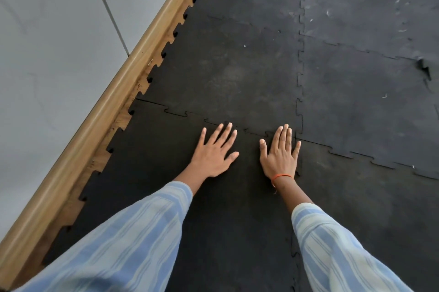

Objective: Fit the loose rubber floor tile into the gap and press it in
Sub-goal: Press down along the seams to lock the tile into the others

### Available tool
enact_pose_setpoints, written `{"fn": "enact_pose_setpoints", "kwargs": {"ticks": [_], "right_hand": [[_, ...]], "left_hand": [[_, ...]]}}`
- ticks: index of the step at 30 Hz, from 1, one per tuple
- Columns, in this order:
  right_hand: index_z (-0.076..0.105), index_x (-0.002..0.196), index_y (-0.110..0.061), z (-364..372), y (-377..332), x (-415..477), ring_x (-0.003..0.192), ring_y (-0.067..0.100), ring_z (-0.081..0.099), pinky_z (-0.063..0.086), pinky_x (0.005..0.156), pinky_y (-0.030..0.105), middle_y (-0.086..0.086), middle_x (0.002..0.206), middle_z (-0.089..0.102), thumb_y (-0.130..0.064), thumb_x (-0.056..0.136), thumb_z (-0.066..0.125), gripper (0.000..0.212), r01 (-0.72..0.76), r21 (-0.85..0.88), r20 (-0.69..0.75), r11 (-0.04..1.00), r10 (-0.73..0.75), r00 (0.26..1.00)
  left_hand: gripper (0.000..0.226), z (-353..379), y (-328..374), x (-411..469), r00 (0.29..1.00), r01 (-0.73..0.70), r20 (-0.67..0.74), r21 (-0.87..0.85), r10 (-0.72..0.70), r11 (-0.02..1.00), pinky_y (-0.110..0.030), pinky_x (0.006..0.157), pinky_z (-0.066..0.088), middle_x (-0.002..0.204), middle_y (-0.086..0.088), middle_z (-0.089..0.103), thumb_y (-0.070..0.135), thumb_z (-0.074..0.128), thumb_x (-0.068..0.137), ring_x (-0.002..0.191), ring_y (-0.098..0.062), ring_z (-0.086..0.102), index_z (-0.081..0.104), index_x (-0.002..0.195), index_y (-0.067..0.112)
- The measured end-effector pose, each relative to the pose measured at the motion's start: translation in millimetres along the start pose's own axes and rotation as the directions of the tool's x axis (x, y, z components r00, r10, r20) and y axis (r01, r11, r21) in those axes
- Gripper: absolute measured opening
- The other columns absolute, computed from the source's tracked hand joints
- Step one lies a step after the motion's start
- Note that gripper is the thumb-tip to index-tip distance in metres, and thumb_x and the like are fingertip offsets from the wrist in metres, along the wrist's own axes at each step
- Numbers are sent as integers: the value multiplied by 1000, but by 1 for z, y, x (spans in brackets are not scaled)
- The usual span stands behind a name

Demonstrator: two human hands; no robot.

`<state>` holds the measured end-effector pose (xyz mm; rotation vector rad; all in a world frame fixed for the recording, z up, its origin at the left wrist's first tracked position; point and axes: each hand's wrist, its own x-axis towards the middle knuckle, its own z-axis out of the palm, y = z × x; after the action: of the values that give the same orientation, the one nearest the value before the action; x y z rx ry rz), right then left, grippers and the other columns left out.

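Note:
A black rubber floor tile [152,163] with jigsaw edges lies flat among the other black tiles, near the wooden skirting. My left hand [215,152] rests palm down on its far part, fingers spread, fingertips close to the toothed seam [175,114] with the tile ahead. My right hand [280,154], with an orange thread at the wrist, lies flat near the tile's far right corner, fingertips at the seam. Neither hand holds anything. The seam's left stretch shows a thin dark line; my sleeves hide the tile's near part.
A wooden skirting board [123,82] runs diagonally along the left, with a grey wall [47,42] behind it and a strip of bare wood floor [133,101] beside the tiles' teeth. Interlocked black tiles [368,89] cover the floor ahead and to the right; one joint [424,68] at the far right looks lifted.

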<state>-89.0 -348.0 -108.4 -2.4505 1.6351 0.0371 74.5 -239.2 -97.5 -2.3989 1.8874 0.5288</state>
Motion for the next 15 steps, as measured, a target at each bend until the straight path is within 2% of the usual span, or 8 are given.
{"fn": "enact_pose_setpoints", "kwargs": {"ticks": [5, 9, 12, 15], "right_hand": [[-4, 152, -11, 1, 9, 8, 150, 16, -9, -6, 121, 41, 4, 163, -9, -49, 99, 16, 68, 38, -15, 66, 999, -37, 997], [-10, 151, -13, -14, 15, 21, 148, 15, -16, -9, 121, 39, 2, 161, -17, -44, 101, 16, 65, 52, 51, 216, 997, -62, 974], [-10, 151, -10, -11, 24, -6, 148, 16, -17, -8, 122, 39, 5, 161, -17, -45, 101, 15, 66, 0, 47, 163, 999, -7, 987], [-9, 151, -8, 1, 34, -42, 149, 17, -14, -8, 122, 37, 7, 162, -14, -44, 101, 16, 66, -56, 50, 85, 997, 51, 995]], "left_hand": [[67, 4, 16, 15, 1000, 21, 9, 10, -21, 1000, -56, 113, -12, 157, 8, -26, 57, 9, 97, 144, -16, -23, -17, 149, 25], [67, -7, 22, 14, 993, 65, 95, 28, -67, 997, -56, 113, -11, 156, 6, -28, 56, 10, 98, 144, -19, -24, -19, 149, 24], [68, -13, 36, 12, 988, 98, 120, 24, -100, 995, -57, 113, -10, 157, 1, -27, 54, 14, 99, 145, -22, -22, -17, 150, 21], [62, 10, 58, -12, 999, 31, 40, -31, -30, 999, -58, 113, -9, 159, 1, -23, 50, 13, 100, 146, -24, -20, -14, 150, 26]]}}
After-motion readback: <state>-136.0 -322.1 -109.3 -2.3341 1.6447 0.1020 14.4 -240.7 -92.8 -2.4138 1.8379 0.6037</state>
